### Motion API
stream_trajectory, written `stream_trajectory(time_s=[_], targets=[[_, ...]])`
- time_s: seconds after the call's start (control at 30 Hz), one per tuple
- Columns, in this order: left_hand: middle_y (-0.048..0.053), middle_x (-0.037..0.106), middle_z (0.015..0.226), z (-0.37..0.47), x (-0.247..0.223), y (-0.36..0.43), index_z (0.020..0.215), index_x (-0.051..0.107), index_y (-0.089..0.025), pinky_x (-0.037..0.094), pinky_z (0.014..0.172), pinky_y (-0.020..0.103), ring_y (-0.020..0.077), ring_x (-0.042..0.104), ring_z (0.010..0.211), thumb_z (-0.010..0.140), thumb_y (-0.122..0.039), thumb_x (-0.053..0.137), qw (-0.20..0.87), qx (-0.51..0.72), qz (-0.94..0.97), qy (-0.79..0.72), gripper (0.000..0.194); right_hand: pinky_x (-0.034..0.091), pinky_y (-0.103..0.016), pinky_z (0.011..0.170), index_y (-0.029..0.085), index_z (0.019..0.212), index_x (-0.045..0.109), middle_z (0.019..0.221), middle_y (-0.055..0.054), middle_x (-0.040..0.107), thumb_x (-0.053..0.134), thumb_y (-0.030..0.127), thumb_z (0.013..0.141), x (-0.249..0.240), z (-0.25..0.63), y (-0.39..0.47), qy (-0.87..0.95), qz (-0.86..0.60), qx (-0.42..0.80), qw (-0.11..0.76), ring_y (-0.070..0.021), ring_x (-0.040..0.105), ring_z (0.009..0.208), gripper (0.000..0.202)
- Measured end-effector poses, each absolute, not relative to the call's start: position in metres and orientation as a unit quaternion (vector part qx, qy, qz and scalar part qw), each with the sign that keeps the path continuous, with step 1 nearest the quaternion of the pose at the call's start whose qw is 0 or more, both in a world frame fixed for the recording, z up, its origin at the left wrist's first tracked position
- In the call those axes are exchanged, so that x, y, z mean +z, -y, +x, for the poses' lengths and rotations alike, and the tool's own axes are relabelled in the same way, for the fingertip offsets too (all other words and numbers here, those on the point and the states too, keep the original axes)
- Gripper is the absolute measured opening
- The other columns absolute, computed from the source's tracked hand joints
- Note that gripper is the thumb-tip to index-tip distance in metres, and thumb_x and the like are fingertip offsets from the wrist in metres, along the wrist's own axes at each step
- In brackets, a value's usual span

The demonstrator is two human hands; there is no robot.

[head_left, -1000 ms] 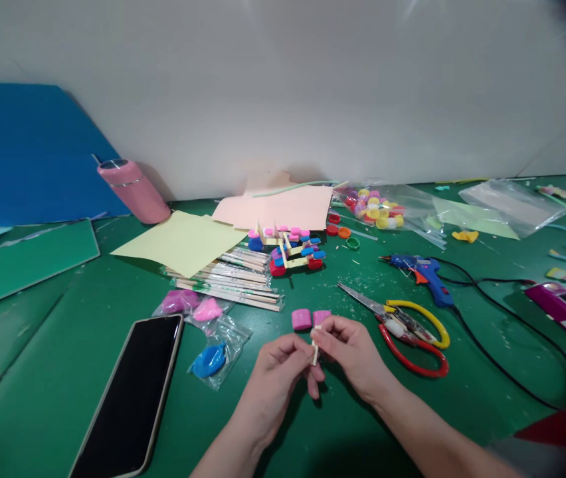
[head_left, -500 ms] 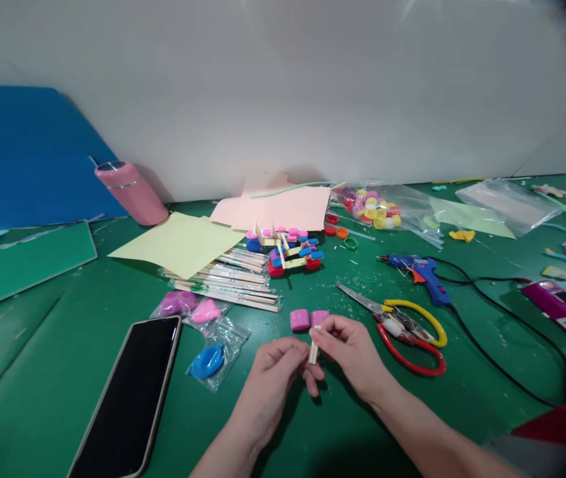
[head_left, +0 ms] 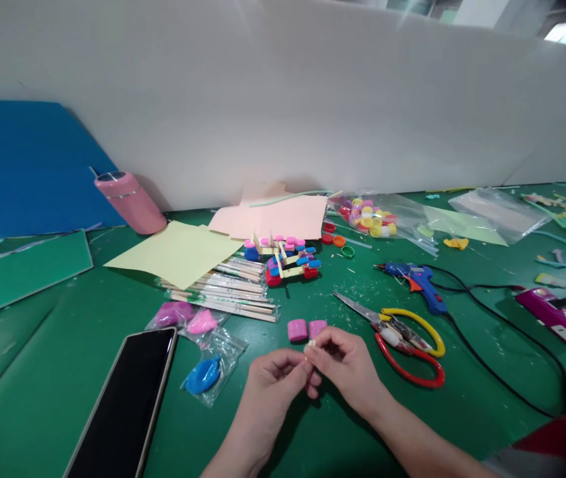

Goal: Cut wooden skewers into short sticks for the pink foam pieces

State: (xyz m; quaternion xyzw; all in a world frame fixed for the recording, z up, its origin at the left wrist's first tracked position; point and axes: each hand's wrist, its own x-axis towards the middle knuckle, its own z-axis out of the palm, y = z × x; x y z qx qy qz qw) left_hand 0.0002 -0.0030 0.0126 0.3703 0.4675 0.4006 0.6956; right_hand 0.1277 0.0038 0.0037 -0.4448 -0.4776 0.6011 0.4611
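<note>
My right hand (head_left: 347, 365) pinches short pale wooden stick pieces (head_left: 311, 344), whose ends just show above the fingertips. Against it, my left hand (head_left: 276, 385) has thumb and forefinger closed at the lower end of the same pieces, which the fingers mostly hide. Just beyond the fingertips lie two pink bottle-cap-like pieces (head_left: 297, 330). Right of my hands rest large scissors (head_left: 392, 332) with one yellow and one red handle. Farther back stand small models (head_left: 290, 259) made of sticks with coloured caps.
A phone (head_left: 123, 398) lies left, beside bagged blue clay (head_left: 203, 376). Packed chopsticks (head_left: 228, 292) lie partly under yellow paper (head_left: 176, 252). A blue glue gun (head_left: 420, 282) with its black cord lies right, near a purple power strip (head_left: 557, 315). A pink bottle (head_left: 131, 202) leans left.
My left thumb and forefinger have closed onto the lower end of the stick pieces, which now show less. The view has tilted up slightly.
</note>
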Motion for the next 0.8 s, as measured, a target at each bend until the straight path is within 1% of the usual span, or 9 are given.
stream_trajectory(time_s=[0.27, 0.37, 0.5, 0.6, 0.73, 0.8], targets=[[0.002, 0.062, 0.054, -0.002, 0.009, 0.001, 0.059, 0.064, -0.010, 0.040, 0.052, 0.023, 0.0106, 0.052, 0.049, 0.069, -0.018, 0.063, 0.755, 0.428, 0.281, -0.410, 0.012, 0.037, -0.022, 0.046, 0.014, 0.080, 0.058, 0.052, 0.002, 0.055, 0.062, 0.030, 0.073, -0.007, 0.133, -0.005, 0.533, -0.436, 0.569, 0.449, -0.0108, 0.052, 0.045, 0.018], [0.003, 0.063, 0.055, -0.003, 0.006, 0.002, 0.060, 0.063, -0.010, 0.039, 0.051, 0.023, 0.0107, 0.054, 0.049, 0.070, -0.017, 0.063, 0.773, 0.424, 0.261, -0.393, 0.011, 0.038, -0.023, 0.047, 0.014, 0.078, 0.057, 0.052, 0.002, 0.055, 0.060, 0.030, 0.075, -0.004, 0.133, -0.004, 0.536, -0.428, 0.570, 0.453, -0.0108, 0.051, 0.046, 0.017], [0.004, 0.064, 0.055, -0.003, 0.005, 0.002, 0.062, 0.063, -0.010, 0.040, 0.051, 0.024, 0.0112, 0.055, 0.048, 0.069, -0.018, 0.064, 0.783, 0.411, 0.245, -0.397, 0.011, 0.040, -0.022, 0.046, 0.015, 0.076, 0.055, 0.053, 0.003, 0.053, 0.053, 0.032, 0.080, 0.002, 0.132, -0.004, 0.514, -0.404, 0.607, 0.450, -0.0106, 0.053, 0.045, 0.017], [0.004, 0.065, 0.054, -0.004, 0.005, 0.002, 0.062, 0.063, -0.010, 0.040, 0.051, 0.024, 0.0114, 0.055, 0.046, 0.069, -0.019, 0.064, 0.787, 0.404, 0.237, -0.401, 0.011, 0.040, -0.022, 0.047, 0.015, 0.072, 0.055, 0.051, 0.003, 0.052, 0.052, 0.031, 0.080, 0.004, 0.131, -0.004, 0.509, -0.415, 0.603, 0.452, -0.0102, 0.053, 0.044, 0.018], [0.004, 0.064, 0.053, -0.003, 0.005, 0.001, 0.061, 0.062, -0.011, 0.041, 0.051, 0.024, 0.0113, 0.055, 0.047, 0.069, -0.019, 0.063, 0.781, 0.403, 0.247, -0.408, 0.011, 0.040, -0.021, 0.047, 0.015, 0.071, 0.056, 0.051, 0.003, 0.052, 0.052, 0.029, 0.080, 0.004, 0.131, -0.006, 0.515, -0.423, 0.591, 0.454, -0.0096, 0.051, 0.045, 0.017], [0.003, 0.064, 0.054, -0.003, 0.006, 0.001, 0.062, 0.062, -0.012, 0.042, 0.053, 0.024, 0.0112, 0.055, 0.048, 0.070, -0.020, 0.061, 0.754, 0.405, 0.287, -0.430, 0.012, 0.040, -0.021, 0.048, 0.015, 0.072, 0.056, 0.053, 0.003, 0.052, 0.051, 0.027, 0.081, 0.005, 0.132, -0.006, 0.524, -0.422, 0.583, 0.456, -0.0096, 0.051, 0.047, 0.016]])
